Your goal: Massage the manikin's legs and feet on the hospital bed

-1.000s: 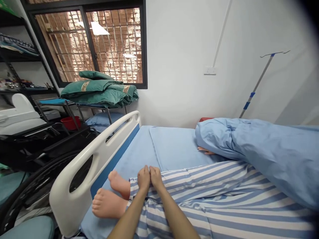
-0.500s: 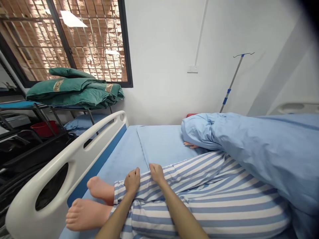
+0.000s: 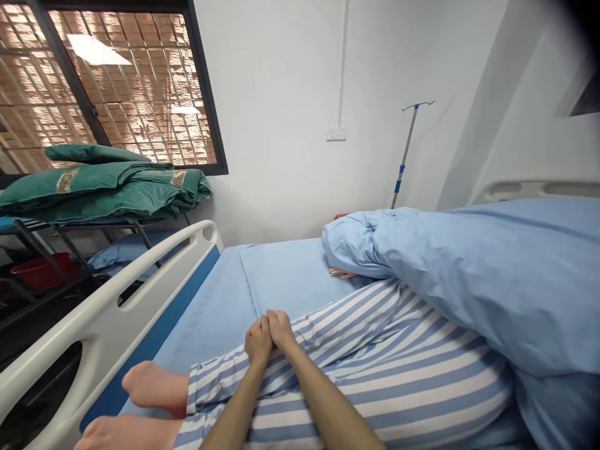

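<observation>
A manikin with smooth plastic-looking feet [image 3: 157, 389] lies on the bed in blue-and-white striped trousers [image 3: 398, 375]. My left hand [image 3: 258, 340] rests on the far trouser leg below the knee, its fingers curled closed over the cloth. Right beside it, touching it, my right hand [image 3: 280, 327] is closed on the same leg, a little toward the knee. My fingertips are hidden under both hands. A light blue quilt [image 3: 450, 275] covers the upper body, and some fingers of a manikin hand [image 3: 342, 273] stick out from its edge.
At the left stands the white bed end board [image 3: 140, 265] with a blue lower strip. Beyond it are green folded bedding [image 3: 107, 187] on a metal frame and a red basin [image 3: 44, 270]. An IV pole [image 3: 404, 156] rises by the wall behind the bed.
My hands were apart on the far trouser leg and are now together, side by side. The view has turned to the right.
</observation>
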`<state>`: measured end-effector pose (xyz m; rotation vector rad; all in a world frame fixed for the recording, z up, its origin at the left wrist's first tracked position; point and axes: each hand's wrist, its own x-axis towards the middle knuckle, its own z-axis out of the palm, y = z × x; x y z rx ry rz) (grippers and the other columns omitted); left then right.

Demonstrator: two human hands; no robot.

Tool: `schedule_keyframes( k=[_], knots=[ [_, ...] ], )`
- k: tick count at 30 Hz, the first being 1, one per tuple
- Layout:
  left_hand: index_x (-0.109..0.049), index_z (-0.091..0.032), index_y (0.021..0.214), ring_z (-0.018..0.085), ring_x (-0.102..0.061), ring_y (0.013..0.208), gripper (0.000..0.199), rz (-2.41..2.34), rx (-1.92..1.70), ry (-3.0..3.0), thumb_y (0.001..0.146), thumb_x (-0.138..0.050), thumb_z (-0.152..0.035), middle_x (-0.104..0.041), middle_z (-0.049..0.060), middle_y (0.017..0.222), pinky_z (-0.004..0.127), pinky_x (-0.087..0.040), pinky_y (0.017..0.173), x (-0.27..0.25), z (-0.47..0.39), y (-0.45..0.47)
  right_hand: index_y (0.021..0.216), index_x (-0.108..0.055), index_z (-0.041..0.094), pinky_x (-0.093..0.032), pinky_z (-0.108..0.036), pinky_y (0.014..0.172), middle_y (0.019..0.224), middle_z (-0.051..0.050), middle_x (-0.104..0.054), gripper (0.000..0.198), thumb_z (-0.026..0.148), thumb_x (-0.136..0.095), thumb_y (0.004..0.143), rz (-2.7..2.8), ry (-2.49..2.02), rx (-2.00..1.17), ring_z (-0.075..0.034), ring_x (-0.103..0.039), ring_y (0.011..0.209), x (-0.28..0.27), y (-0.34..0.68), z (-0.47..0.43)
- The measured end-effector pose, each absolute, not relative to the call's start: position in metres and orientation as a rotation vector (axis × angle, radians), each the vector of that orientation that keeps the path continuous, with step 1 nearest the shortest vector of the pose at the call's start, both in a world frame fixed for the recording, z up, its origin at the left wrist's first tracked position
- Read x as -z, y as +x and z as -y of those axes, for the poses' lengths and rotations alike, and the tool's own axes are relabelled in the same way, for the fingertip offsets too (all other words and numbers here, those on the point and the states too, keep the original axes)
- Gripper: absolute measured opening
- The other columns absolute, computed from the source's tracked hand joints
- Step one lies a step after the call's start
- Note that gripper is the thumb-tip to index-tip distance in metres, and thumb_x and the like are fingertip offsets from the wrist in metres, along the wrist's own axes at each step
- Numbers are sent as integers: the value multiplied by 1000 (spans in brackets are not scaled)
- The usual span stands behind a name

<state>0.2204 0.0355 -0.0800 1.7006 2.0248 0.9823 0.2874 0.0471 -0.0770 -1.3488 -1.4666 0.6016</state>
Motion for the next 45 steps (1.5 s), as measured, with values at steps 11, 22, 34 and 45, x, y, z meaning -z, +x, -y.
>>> schedule_keyframes(
  k=[11, 22, 34, 45],
  knots=[
    [-38, -17, 43, 9, -34, 46, 41, -1902, -1084, 1813, 75, -25, -39, -39, -2, 44, 21, -23, 47, 62, -49, 247, 47, -39, 16, -21, -20, 47, 45, 4, -34, 42, 39, -25, 80, 1369, -1433, -484, -7, -31, 46, 91, 346, -46],
    [-51, -18, 56, 12, -45, 56, 41, -1819, -936, 1868, 78, -21, -34, -58, 4, 63, 23, -24, 51, 81, -54, 312, 49, -33, 18, -27, -19, 44, 45, 5, -31, 36, 40, -29, 77, 1058, -1161, -715, -7, -30, 44, 66, 381, -51],
    [-43, -18, 46, 10, -38, 49, 43, -1856, -938, 1894, 77, -21, -37, -49, 1, 50, 22, -23, 48, 79, -58, 325, 46, -37, 17, -20, -20, 47, 44, 5, -36, 40, 38, -30, 79, 1430, -1451, -445, -7, -30, 45, 71, 439, -51],
    [-56, -18, 60, 13, -45, 55, 46, -1800, -1055, 1791, 78, -20, -40, -59, 4, 63, 23, -26, 50, 73, -59, 395, 50, -29, 19, -26, -20, 42, 43, 6, -29, 35, 41, -28, 77, 966, -1136, -786, -6, -28, 40, 73, 455, -64]
  ],
)
